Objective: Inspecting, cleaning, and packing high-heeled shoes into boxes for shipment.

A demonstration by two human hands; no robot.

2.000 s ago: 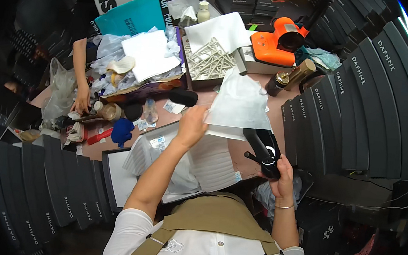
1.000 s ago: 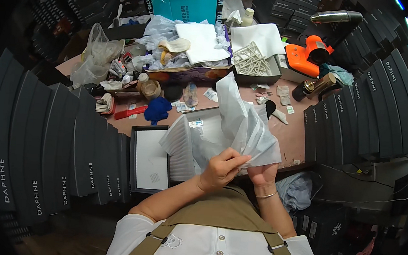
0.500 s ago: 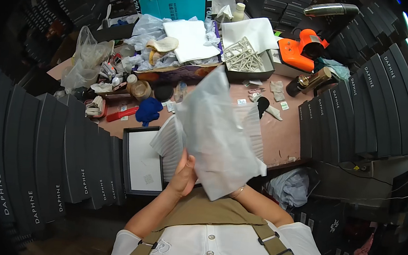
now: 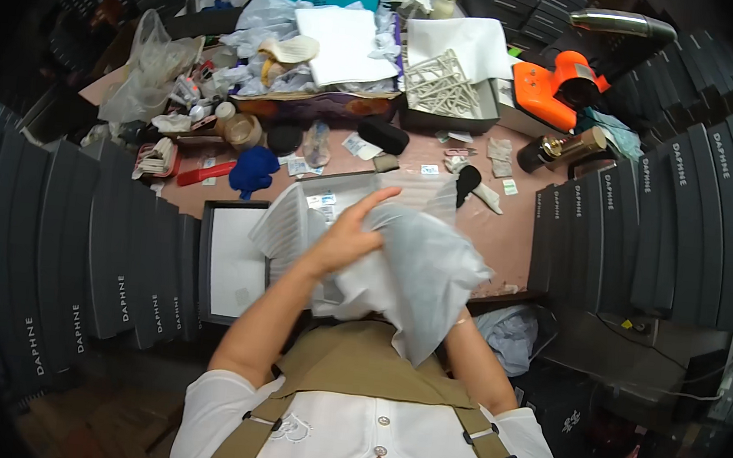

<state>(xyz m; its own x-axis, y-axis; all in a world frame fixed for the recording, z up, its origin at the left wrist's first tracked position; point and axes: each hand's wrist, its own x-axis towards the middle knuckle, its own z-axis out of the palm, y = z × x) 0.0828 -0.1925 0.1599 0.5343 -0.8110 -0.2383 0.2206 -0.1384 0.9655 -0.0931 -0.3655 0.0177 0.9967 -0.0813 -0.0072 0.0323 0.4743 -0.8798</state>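
White dust bag [image 4: 423, 278] hanging lengthwise, left hand [image 4: 344, 240] gripping

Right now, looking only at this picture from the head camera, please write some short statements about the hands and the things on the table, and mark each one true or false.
1. The left hand rests on a white, thin fabric bag. True.
2. The right hand is in plain sight above the bag. False: the bag covers it; only the forearm shows below.
3. An orange tool lies at the far right of the table. True.
4. The blue cloth lies inside the open box. False: it lies on the table beyond the box.
5. Dark boxes stand stacked on the person's right. True.
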